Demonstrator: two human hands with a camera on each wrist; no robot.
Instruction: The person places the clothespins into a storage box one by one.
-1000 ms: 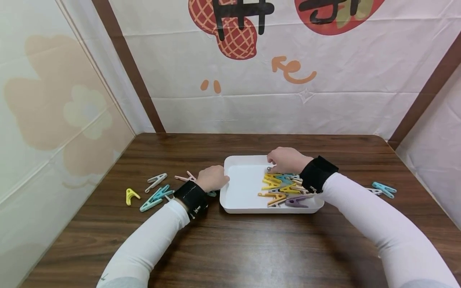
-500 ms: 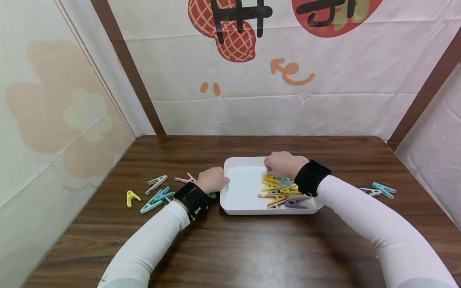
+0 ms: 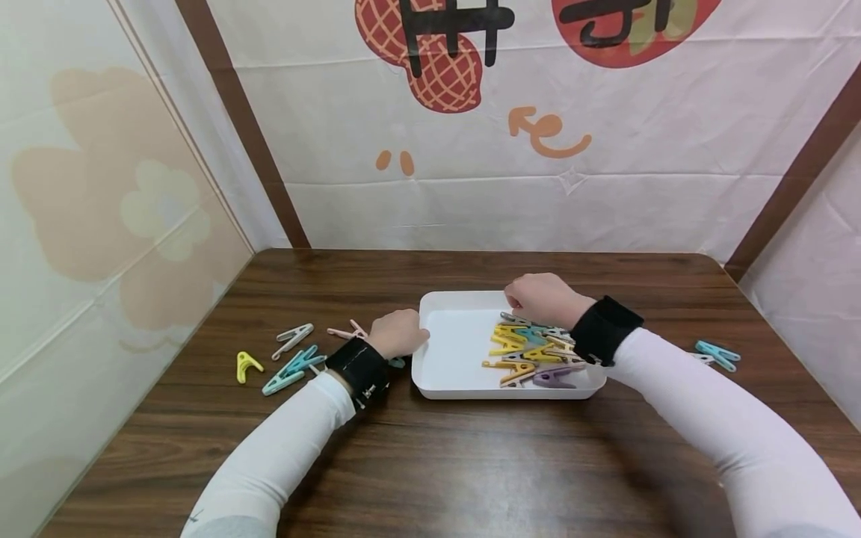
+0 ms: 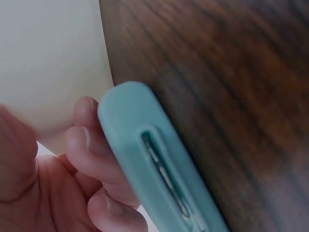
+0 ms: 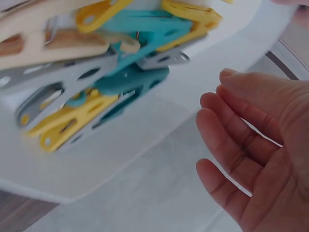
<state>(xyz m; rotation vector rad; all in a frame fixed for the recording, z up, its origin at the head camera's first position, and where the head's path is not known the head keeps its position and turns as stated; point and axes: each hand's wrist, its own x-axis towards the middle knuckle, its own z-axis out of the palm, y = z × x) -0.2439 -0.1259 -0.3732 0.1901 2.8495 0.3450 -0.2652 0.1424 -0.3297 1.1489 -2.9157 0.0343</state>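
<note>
My left hand (image 3: 397, 334) grips the left rim of a white tray (image 3: 447, 346), thumb inside the wall and fingers outside, as the left wrist view shows. Close by those fingers is a teal clothespin (image 4: 164, 164), which hides part of them. By the tray's far rim, my right hand (image 3: 543, 297) has loosely bent fingers with nothing between them. Yellow, teal, grey and purple clothespins (image 3: 531, 351) are heaped in the tray's right half. A grey clothespin (image 3: 516, 320) lies at the far end of that heap, just below the right fingers.
Left of the tray on the brown table (image 3: 430, 463) lie a yellow clothespin (image 3: 246, 366), a white one (image 3: 293, 340), teal ones (image 3: 293, 371) and a pink one (image 3: 347, 332). Another blue clothespin (image 3: 718, 353) lies at the right. A printed cloth (image 3: 430, 217) hangs behind.
My right hand dipped left over the tray, then drew back to the right and away. The grey clothespin now shows on the heap's far end. My left hand has stayed at the rim.
</note>
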